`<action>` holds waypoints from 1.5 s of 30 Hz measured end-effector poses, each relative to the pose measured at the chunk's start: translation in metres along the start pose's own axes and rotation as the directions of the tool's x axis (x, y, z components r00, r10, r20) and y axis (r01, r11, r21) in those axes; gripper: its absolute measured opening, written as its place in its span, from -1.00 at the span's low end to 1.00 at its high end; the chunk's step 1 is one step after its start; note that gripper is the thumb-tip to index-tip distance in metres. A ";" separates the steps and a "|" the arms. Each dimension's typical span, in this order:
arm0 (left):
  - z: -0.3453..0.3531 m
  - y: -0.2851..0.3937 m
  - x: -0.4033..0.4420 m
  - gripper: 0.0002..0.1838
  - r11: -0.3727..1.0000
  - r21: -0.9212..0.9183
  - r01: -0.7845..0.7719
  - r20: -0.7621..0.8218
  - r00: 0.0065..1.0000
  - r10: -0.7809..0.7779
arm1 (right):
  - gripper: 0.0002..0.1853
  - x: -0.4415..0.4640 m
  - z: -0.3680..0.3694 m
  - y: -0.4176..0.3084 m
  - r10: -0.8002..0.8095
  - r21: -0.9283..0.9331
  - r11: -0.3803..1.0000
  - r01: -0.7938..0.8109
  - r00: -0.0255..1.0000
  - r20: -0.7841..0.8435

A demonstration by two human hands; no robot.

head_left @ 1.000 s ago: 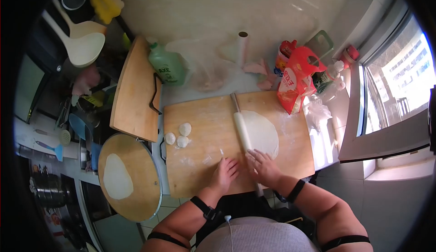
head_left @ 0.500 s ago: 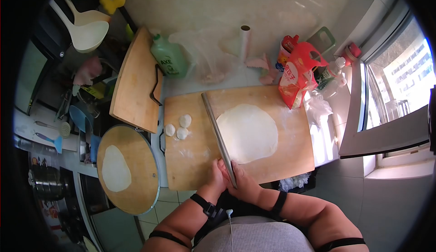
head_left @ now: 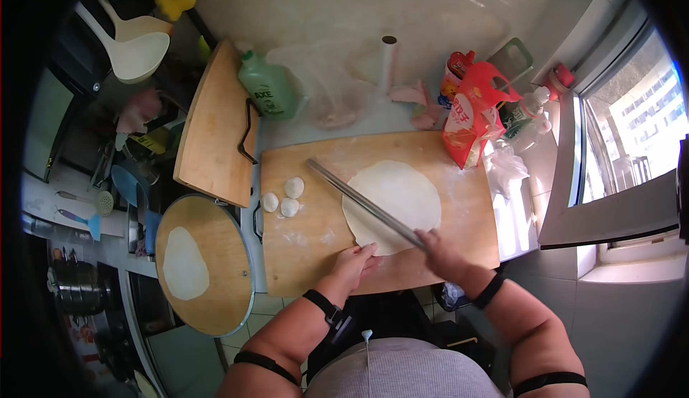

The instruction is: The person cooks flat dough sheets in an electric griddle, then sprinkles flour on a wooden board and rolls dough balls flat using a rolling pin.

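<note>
A large round dough sheet (head_left: 402, 190) lies flat on the wooden board (head_left: 301, 247). My right hand (head_left: 443, 256) is wrapped round the lower end of a metal rolling pin (head_left: 366, 203), which slants over the sheet towards the upper left. At the sheet's lower left edge, my left hand (head_left: 355, 261) pinches the dough between thumb and fingers. Several small dough balls (head_left: 293, 187) sit at the board's left side. The pin hides a strip of the sheet.
Left of the board is a round board (head_left: 230, 254) with a thinner dough piece (head_left: 185, 263). An upright board (head_left: 214, 125), a green bottle (head_left: 267, 86), a cling film roll (head_left: 388, 68) and a red bag (head_left: 470, 118) stand behind. An open window (head_left: 624, 125) is at right.
The dough has been unrolled from the pin and lies flat. My right hand has swung the pin's near end to the right, and my left hand has moved onto the dough's edge.
</note>
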State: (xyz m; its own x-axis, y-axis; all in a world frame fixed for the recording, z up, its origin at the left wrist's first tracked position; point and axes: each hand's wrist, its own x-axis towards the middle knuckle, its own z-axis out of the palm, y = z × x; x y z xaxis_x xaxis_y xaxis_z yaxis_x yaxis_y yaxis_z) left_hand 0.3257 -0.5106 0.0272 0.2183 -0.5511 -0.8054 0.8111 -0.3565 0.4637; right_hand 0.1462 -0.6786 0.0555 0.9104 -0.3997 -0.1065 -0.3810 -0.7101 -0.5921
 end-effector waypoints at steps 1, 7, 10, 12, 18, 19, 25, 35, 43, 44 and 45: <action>0.003 0.001 0.002 -0.65 1.000 0.010 0.027 -0.018 0.999 -0.027 | -0.39 0.008 -0.018 0.013 0.054 -0.030 0.998 -0.053 0.997 0.051; 0.016 0.016 0.004 -0.64 0.985 0.104 0.139 0.113 0.982 -0.150 | -0.44 0.028 -0.052 0.076 -0.182 -0.221 0.961 0.166 0.982 -0.053; 0.025 0.036 0.005 -0.68 0.994 0.077 0.074 0.248 0.965 -0.091 | -0.45 0.032 -0.064 0.073 -0.190 -0.288 0.942 0.171 0.981 -0.040; 0.032 0.067 0.015 -0.66 0.999 -0.033 -0.040 0.373 0.927 0.049 | -0.46 0.033 -0.070 0.069 -0.192 -0.261 0.951 0.164 0.978 -0.085; 0.074 0.117 0.053 -0.55 0.301 0.658 -0.691 0.355 0.637 0.684 | -0.49 0.075 -0.043 0.026 0.002 0.158 0.987 0.035 0.974 -0.225; 0.071 0.110 0.069 -0.50 -0.442 0.762 -0.474 0.635 0.410 0.654 | -0.49 0.086 -0.031 0.018 0.007 0.159 0.987 0.031 0.973 -0.230; 0.053 0.056 0.047 -0.29 -0.543 0.762 -0.353 0.607 0.682 0.408 | -0.27 0.072 0.018 -0.002 -0.087 -0.246 0.968 0.058 0.990 -0.109; 0.057 0.076 0.064 -0.33 -0.532 0.748 -0.397 0.655 0.575 0.491 | -0.23 0.099 0.004 0.013 -0.119 -0.412 0.910 0.039 0.978 -0.170; 0.021 0.010 0.009 -0.31 -0.573 0.687 -0.446 0.701 0.616 0.361 | -0.17 0.013 0.023 -0.006 -0.194 -0.257 0.949 0.182 0.981 -0.026; 0.018 0.002 -0.009 -0.31 -0.584 0.661 -0.471 0.715 0.631 0.301 | -0.15 -0.003 0.021 -0.011 -0.193 -0.197 0.959 0.204 0.979 0.070; 0.017 0.005 -0.003 -0.31 -0.587 0.662 -0.467 0.715 0.630 0.305 | -0.15 0.002 0.021 -0.007 -0.198 -0.199 0.958 0.208 0.978 0.067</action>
State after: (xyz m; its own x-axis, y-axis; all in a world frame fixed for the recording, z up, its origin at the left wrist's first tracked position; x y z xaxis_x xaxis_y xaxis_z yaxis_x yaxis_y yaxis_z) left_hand 0.3202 -0.5235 0.0388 -0.0033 -0.9948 -0.1020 -0.9368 -0.0326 0.3484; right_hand 0.1538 -0.6621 0.0429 0.9767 -0.2109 -0.0403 -0.2075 -0.8785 -0.4304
